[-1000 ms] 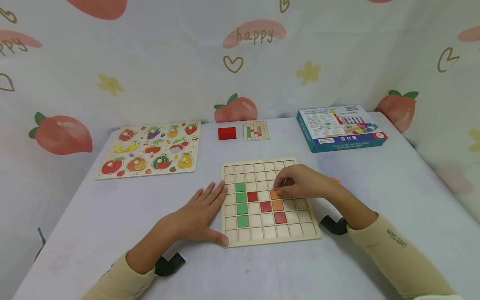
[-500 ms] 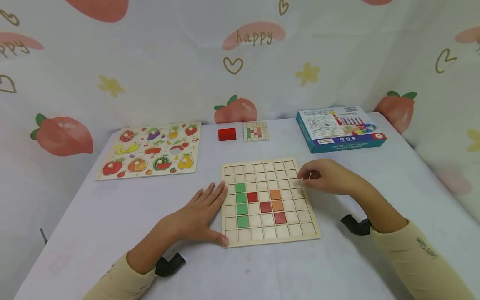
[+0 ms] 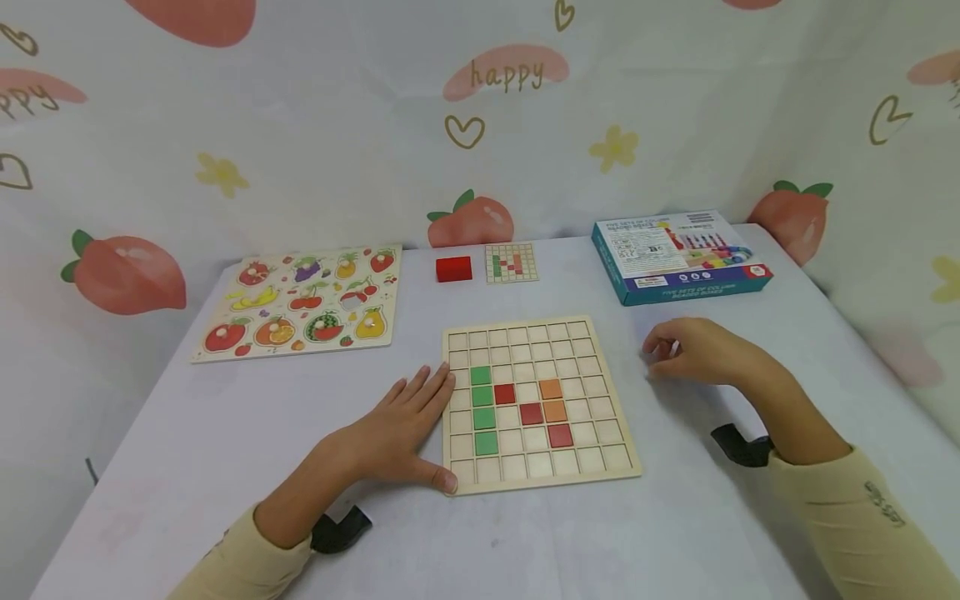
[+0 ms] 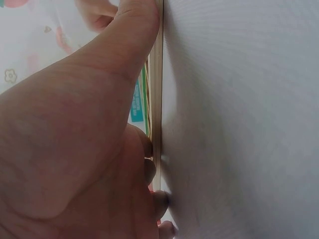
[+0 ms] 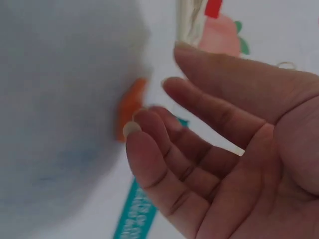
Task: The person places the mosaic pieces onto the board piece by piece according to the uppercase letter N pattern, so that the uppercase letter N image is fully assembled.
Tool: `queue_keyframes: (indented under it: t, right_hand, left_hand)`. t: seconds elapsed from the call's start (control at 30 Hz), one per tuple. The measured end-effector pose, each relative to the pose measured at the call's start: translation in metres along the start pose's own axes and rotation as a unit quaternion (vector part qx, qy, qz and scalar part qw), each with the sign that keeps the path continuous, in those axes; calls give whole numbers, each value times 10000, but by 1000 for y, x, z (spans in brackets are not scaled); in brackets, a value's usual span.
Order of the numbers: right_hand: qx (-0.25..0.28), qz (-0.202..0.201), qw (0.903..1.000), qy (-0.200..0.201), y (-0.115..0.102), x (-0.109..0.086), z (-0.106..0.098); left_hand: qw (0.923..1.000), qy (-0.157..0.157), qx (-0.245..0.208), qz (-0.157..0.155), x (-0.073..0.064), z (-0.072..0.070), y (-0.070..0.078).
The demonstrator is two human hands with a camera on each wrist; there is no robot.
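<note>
A wooden grid board (image 3: 592, 389) lies in the middle of the table, holding several green tiles (image 3: 482, 396) in a column, 3 red tiles (image 3: 531, 414) on a diagonal and 2 orange tiles (image 3: 554, 411). My left hand (image 3: 390, 433) lies flat with fingertips and thumb at the board's left edge. To the right of the board, my right hand (image 3: 697, 352) hovers over the table, holding nothing, its fingers loosely bent and the thumb apart. In the right wrist view, a blurred orange piece (image 5: 129, 110) shows just beyond the fingertips; my hand hides it in the head view.
Behind the board are a red block (image 3: 453, 268) and a small pattern card (image 3: 512, 263). A fruit knob puzzle (image 3: 300, 304) lies back left. The blue-and-white bead box (image 3: 682, 257) stands back right, behind my right hand.
My right hand has left the upper orange tile on the board and moved right, past the board's edge, over the tablecloth. The left hand has stayed at the board's edge.
</note>
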State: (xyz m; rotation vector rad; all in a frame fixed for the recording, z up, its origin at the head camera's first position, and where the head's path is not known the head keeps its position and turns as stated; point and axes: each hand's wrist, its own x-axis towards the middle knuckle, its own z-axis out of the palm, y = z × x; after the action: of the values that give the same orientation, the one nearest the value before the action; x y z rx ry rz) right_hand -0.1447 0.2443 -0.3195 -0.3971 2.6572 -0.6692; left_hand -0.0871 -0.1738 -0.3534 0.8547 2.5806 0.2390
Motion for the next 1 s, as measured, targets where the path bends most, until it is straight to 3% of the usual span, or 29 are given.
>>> queue_keyframes:
  t: [0.33, 1.0]
  right_hand:
    - [274, 527, 9982, 49, 13, 4, 2]
    - [240, 738, 9969, 134, 12, 2, 1]
  left_hand:
    - [10000, 0, -45, 19, 0, 0, 0]
    - [10000, 19, -66, 12, -1, 0, 1]
